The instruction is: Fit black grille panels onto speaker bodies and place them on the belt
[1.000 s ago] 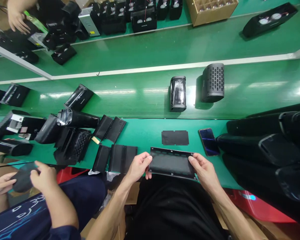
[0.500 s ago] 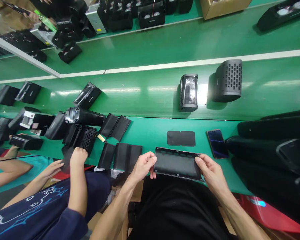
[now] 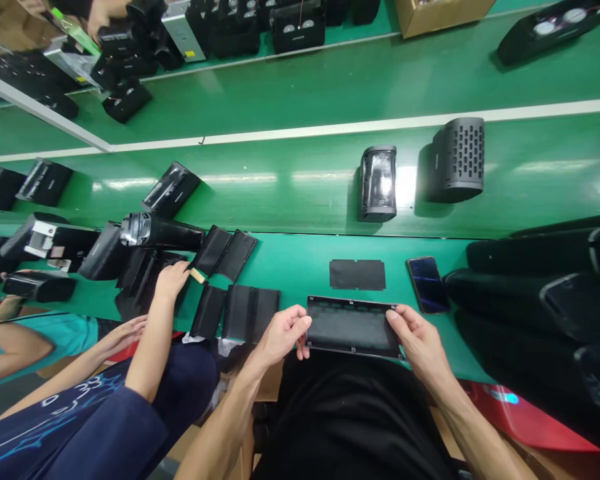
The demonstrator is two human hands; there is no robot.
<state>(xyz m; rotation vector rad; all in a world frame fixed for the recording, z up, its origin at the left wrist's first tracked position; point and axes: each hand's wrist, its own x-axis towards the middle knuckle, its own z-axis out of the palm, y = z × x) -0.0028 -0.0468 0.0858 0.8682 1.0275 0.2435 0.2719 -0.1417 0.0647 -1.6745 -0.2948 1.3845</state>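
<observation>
Both my hands hold a black rectangular plastic panel (image 3: 353, 325) at the bench's near edge. My left hand (image 3: 284, 333) pinches its left end between thumb and fingers. The right end is gripped by my right hand (image 3: 420, 337), its thumb resting on the upper corner. The panel's inner side faces up, showing a raised rim with small tabs and a dark mesh-like surface. Just beyond it a thin black sheet (image 3: 357, 275) with notched corners lies flat. Several similar black panels (image 3: 251, 313) lie left of my left hand.
A phone (image 3: 427, 285) lies beyond my right hand, with large black objects (image 3: 530, 293) to its right. Two black speaker-like units (image 3: 379, 183) stand on the green strip ahead. At left, a co-worker's hand (image 3: 173, 279) reaches among black housings (image 3: 105, 250).
My hands and the panel stay almost in place, the view shifting slightly. The co-worker's near hand has moved right, towards a small yellowish piece, and the dark piece between their hands is gone.
</observation>
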